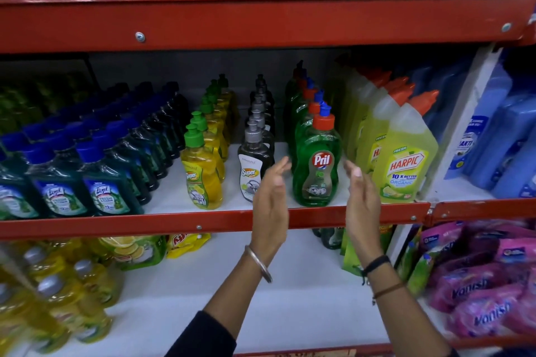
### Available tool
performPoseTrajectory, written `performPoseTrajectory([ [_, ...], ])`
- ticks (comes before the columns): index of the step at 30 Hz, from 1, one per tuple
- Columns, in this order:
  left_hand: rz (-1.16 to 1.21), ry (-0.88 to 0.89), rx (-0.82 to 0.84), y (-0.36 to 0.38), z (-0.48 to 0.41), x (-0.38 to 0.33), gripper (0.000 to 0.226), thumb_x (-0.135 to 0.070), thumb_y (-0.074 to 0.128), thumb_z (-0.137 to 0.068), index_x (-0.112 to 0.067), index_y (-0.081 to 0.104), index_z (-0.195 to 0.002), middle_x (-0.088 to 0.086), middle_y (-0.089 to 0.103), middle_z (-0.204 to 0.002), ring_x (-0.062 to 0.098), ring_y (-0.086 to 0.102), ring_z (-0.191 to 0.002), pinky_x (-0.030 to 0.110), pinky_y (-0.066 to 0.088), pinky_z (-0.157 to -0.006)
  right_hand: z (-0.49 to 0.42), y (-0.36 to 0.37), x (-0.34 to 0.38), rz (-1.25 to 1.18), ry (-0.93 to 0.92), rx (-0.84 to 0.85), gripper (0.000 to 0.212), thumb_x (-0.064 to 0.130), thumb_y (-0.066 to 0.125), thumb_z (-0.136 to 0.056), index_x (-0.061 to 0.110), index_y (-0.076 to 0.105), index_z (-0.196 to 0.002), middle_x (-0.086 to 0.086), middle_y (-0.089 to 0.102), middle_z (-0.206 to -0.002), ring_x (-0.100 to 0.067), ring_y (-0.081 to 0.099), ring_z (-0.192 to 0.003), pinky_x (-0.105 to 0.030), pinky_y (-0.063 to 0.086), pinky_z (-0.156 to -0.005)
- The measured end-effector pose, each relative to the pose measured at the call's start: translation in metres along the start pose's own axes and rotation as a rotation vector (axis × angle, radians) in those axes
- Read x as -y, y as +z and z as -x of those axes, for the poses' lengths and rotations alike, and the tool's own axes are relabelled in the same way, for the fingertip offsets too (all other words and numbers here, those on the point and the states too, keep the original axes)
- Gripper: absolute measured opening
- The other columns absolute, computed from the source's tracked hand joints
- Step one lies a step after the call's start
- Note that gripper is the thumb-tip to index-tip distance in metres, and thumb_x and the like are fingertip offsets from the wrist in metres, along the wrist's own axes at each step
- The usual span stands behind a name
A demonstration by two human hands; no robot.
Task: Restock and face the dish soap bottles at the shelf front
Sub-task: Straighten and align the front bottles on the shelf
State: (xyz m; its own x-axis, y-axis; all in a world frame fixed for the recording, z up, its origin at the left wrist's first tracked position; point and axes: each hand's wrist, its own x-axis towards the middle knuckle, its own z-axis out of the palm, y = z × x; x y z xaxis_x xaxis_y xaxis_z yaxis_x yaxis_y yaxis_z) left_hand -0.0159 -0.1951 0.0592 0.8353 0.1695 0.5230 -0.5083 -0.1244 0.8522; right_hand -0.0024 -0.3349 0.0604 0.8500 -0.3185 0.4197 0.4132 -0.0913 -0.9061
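A green Pril dish soap bottle [316, 162] with a red cap stands upright at the front of the middle shelf [220, 222], label facing out, heading a row of similar bottles. My left hand [271, 197] is just left of it and my right hand [361, 197] just right of it. Both hands are open, palms turned toward the bottle, with a small gap on each side. A dark Super bottle [253, 165] stands partly behind my left hand. A yellow Super bottle [201, 171] with a green cap leads the row further left.
Yellow Harpic bottles [403, 159] crowd the right side of the Pril row. Blue-capped Lizol bottles [108, 182] fill the left. A red shelf beam [261, 20] runs overhead with Dettol above. Below are yellow bottles [58, 298] and pink Vanish packs [481, 293].
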Motion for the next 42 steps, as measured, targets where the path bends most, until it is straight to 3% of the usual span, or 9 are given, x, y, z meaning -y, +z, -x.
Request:
performPoseTrajectory([
  [2,0.067,0.116,-0.221,-0.012,0.010,0.005,0.036,-0.040,0.031,-0.099,-0.027,0.063,-0.112,-0.011,0.066,-0.118,0.009,0.055,-0.121,0.036,0.044,-0.103,0.020,0.011,0.003,-0.011,-0.159,-0.090,0.039,0.042,0.038,-0.095,0.019,0.060,-0.117,-0.006,0.061,-0.122,-0.004,0.053,-0.113,-0.009,0.039,-0.090],
  [5,0.078,0.056,-0.328,-0.034,0.000,0.007,0.044,-0.061,0.028,-0.095,-0.036,0.055,-0.119,-0.014,0.057,-0.125,0.008,0.051,-0.124,0.038,0.042,-0.103,0.043,0.040,0.006,-0.053,-0.203,0.106,0.045,0.042,0.035,-0.092,0.017,0.059,-0.120,0.001,0.060,-0.125,-0.006,0.050,-0.123,-0.019,0.038,-0.100],
  [8,-0.010,-0.074,-0.276,-0.043,-0.022,0.012,0.071,-0.076,0.019,-0.086,-0.034,0.036,-0.140,-0.012,0.041,-0.146,0.004,0.036,-0.136,0.041,0.032,-0.114,0.046,0.074,0.010,-0.135,-0.016,0.327,0.057,0.060,0.030,-0.087,0.032,0.046,-0.133,0.014,0.047,-0.141,0.002,0.038,-0.133,-0.025,0.030,-0.112],
  [16,-0.019,-0.156,-0.012,-0.056,-0.033,0.010,0.104,-0.097,0.014,-0.063,-0.038,0.025,-0.148,-0.011,0.034,-0.153,0.002,0.035,-0.136,0.025,0.031,-0.112,0.028,0.104,0.012,-0.299,0.203,0.333,0.082,0.079,0.028,-0.075,0.029,0.041,-0.139,0.005,0.044,-0.147,-0.006,0.040,-0.134,-0.034,0.031,-0.114],
  [20,0.003,-0.193,0.055,-0.067,-0.026,0.010,0.079,-0.099,0.011,-0.061,-0.067,0.029,-0.131,-0.010,0.031,-0.156,0.013,0.030,-0.143,0.050,0.026,-0.118,0.022,0.097,0.012,-0.293,0.230,0.359,0.082,0.076,0.022,-0.075,0.028,0.041,-0.139,0.007,0.045,-0.145,-0.001,0.043,-0.128,-0.014,0.035,-0.095],
  [25,-0.009,-0.223,0.069,-0.073,-0.020,0.004,0.088,-0.101,0.009,-0.055,-0.063,0.034,-0.131,-0.027,0.025,-0.147,0.015,0.027,-0.145,0.056,0.025,-0.117,0.017,0.093,0.018,-0.288,0.271,0.375,0.079,0.071,0.016,-0.079,0.026,0.044,-0.137,0.010,0.051,-0.134,0.004,0.050,-0.114,-0.005,0.040,-0.078],
  [30,-0.002,-0.249,0.096,-0.077,-0.017,-0.002,0.073,-0.103,0.006,-0.053,-0.077,0.036,-0.114,-0.011,0.033,-0.154,0.014,0.029,-0.143,0.056,0.025,-0.116,0.016,0.091,0.015,-0.310,0.272,0.362,0.088,0.078,0.019,-0.071,0.025,0.047,-0.135,-0.002,0.050,-0.143,-0.012,0.047,-0.129,-0.026,0.036,-0.103],
  [34,-0.035,-0.260,0.118,-0.078,-0.015,-0.006,0.073,-0.102,0.005,-0.052,-0.078,0.032,-0.115,-0.008,0.033,-0.155,0.017,0.030,-0.143,0.056,0.026,-0.116,0.018,0.093,0.015,-0.318,0.256,0.358,0.087,0.076,0.017,-0.073,0.025,0.044,-0.137,-0.002,0.048,-0.145,-0.011,0.046,-0.129,-0.024,0.035,-0.102],
  [42,0.002,-0.059,-0.320,-0.093,0.011,-0.005,0.075,-0.075,0.015,-0.087,-0.029,0.065,-0.119,-0.009,0.064,-0.127,0.003,0.053,-0.123,0.043,0.039,-0.110,0.056,0.095,0.005,-0.363,0.016,0.060,0.052,0.049,0.028,-0.093,0.020,0.045,-0.133,-0.003,0.053,-0.138,-0.012,0.051,-0.127,-0.030,0.040,-0.108],
])
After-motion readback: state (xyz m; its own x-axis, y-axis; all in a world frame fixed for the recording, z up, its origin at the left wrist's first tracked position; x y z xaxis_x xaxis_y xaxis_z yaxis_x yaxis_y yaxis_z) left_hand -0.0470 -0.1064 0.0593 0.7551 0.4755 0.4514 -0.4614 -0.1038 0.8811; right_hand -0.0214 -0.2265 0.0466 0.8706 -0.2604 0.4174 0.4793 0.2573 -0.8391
